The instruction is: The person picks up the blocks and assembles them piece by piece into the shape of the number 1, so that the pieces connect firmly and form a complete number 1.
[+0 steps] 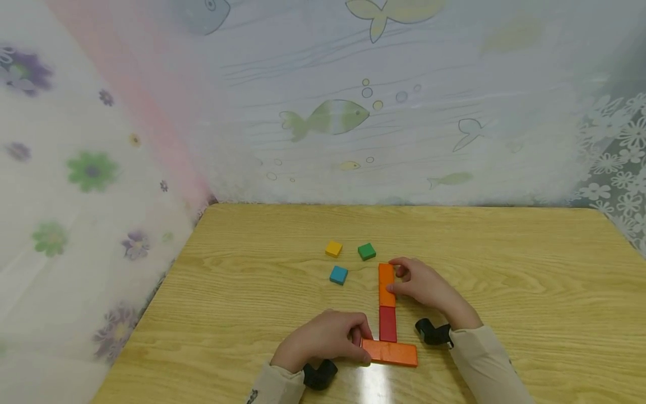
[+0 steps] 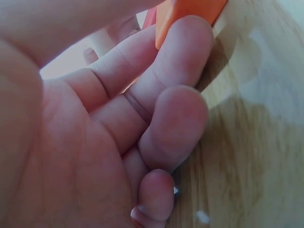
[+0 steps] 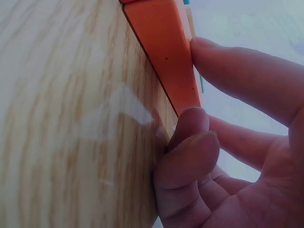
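Note:
Flat toy blocks lie on the table in an upside-down T. Its foot is a long orange block (image 1: 396,354) lying crosswise, nearest me. My left hand (image 1: 330,338) pinches that block's left end between thumb and fingers; the same orange block (image 2: 190,8) shows at the top of the left wrist view. Above it stands a red block (image 1: 387,324), then a second long orange block (image 1: 386,276) pointing away from me. My right hand (image 1: 421,283) holds this far block, thumb at its right side and fingers at its far end. In the right wrist view the thumb touches the orange block's (image 3: 161,47) upper edge.
Small square blocks lie left of the far orange block: yellow (image 1: 333,249), green (image 1: 367,251) and blue (image 1: 338,275). Black wrist devices (image 1: 433,332) stick out from both sleeves. Behind the wooden table (image 1: 530,252) hangs a fish-patterned curtain (image 1: 429,123).

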`<state>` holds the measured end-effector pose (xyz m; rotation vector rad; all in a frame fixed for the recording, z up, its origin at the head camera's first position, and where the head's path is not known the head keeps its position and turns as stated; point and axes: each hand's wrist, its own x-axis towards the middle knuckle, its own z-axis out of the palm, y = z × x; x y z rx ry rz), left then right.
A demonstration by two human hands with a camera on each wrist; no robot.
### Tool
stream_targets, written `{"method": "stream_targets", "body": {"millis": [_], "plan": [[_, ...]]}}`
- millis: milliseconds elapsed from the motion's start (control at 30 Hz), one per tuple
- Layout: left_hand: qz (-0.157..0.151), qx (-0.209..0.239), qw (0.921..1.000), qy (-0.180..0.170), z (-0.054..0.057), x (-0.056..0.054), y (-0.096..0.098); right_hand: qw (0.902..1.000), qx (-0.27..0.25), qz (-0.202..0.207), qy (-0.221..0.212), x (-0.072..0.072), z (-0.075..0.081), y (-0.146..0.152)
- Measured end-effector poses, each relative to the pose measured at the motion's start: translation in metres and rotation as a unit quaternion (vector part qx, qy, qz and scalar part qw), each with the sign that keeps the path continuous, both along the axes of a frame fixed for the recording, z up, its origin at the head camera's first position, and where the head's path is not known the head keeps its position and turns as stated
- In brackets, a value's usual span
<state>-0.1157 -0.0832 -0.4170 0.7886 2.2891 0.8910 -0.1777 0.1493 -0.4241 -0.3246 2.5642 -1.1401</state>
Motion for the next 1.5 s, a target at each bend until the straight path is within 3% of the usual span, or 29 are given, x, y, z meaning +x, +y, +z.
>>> {"method": "stream_targets", "body": {"millis": [500, 867, 1033, 1267, 1500], "plan": [[0.001, 0.004, 0.9999, -0.014, -0.001, 0.001, 0.000, 1.0000, -0.002, -0.001, 0.009, 0.001, -0.002, 0.002], [0.006, 0.003, 0.9997, -0.024, 0.001, 0.001, -0.002, 0.9969, -0.074, -0.012, -0.023, 0.000, -0.002, 0.005], [0.003, 0.006, 0.9996, -0.029, -0.002, 0.000, 0.000, 0.9964, -0.080, -0.028, -0.001, 0.000, 0.001, 0.009], [0.003, 0.012, 0.9996, -0.027, -0.003, 0.001, 0.002, 0.9971, -0.032, -0.040, 0.057, -0.004, 0.007, 0.009], [0.009, 0.008, 0.9997, -0.020, 0.001, 0.002, 0.000, 0.9974, -0.033, -0.028, 0.058, -0.016, 0.010, 0.006]]}}
